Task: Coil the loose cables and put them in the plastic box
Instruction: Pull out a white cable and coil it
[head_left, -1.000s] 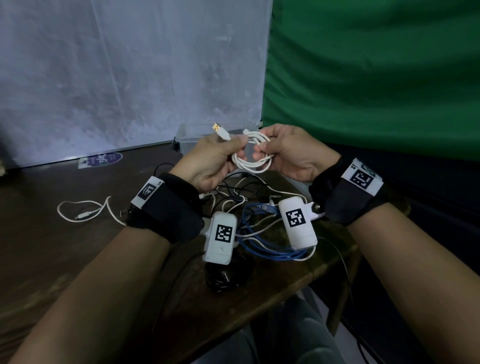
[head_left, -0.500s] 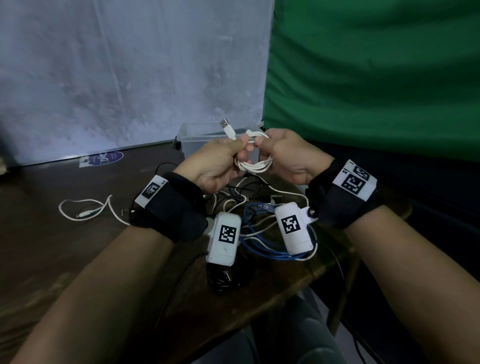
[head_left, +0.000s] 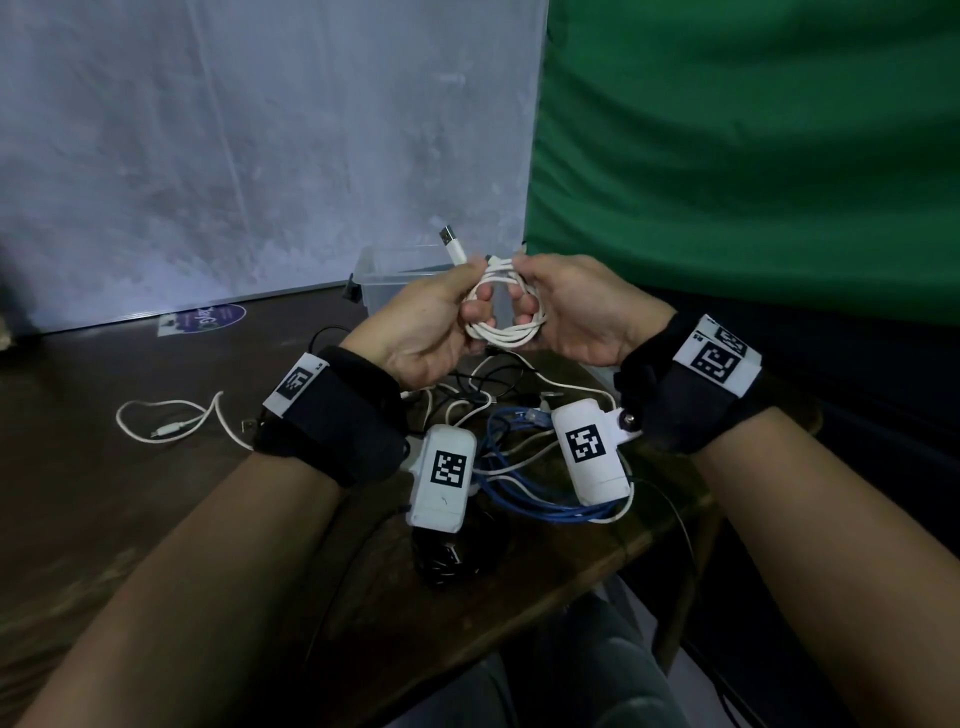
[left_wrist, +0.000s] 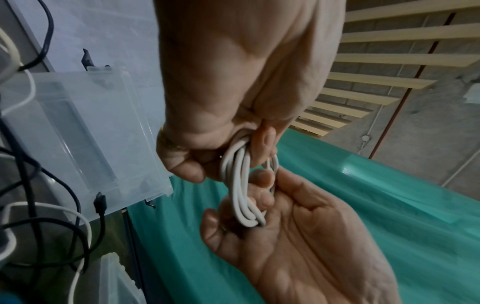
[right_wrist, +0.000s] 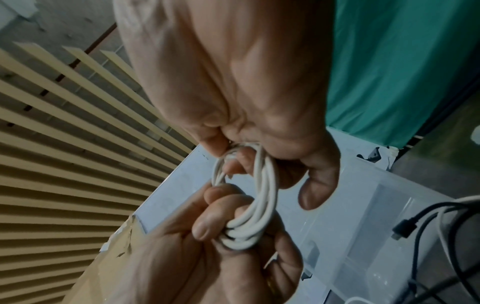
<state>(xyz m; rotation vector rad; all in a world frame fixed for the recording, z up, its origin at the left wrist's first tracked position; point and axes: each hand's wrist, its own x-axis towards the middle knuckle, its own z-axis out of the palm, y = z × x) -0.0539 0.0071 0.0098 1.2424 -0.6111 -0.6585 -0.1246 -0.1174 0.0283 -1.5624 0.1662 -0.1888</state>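
While our forearms reach out over the near edge of the wooden table (head_left: 130, 519), we wear a black wrist strap with a white tagged camera block on each wrist. Under those blocks lies a tangle of loose cables on the tabletop: a blue cable (head_left: 524, 499) in wide loops, black leads (head_left: 483, 374) and thin white ones crossing it, and a dark bundle (head_left: 447, 558) nearest to us. Off to our left, well apart from the tangle, a separate white cable (head_left: 171, 418) lies slack on the wood.

Above the tangle we hold the white USB cable (head_left: 501, 317) in the air between both hands, already wound into several round loops. Our left hand (head_left: 421, 332) has its fingers curled round the left side of the coil, and the free end with its metal USB plug (head_left: 451, 243) sticks up above that hand's fingers. Our right hand (head_left: 582, 312) pinches the top of the coil, with fingers hooked through the loops; in the right wrist view the strands (right_wrist: 255, 207) run round those fingers (right_wrist: 317, 185). Both hands are clamped on the same coil, almost touching each other.

Just behind our hands stands the clear plastic box (head_left: 382, 283), open at the top, near the table's far edge. To its left a round blue sticker (head_left: 208, 319) lies flat on the table. Behind everything hang a pale grey backdrop (head_left: 260, 156) and a green cloth (head_left: 753, 156).
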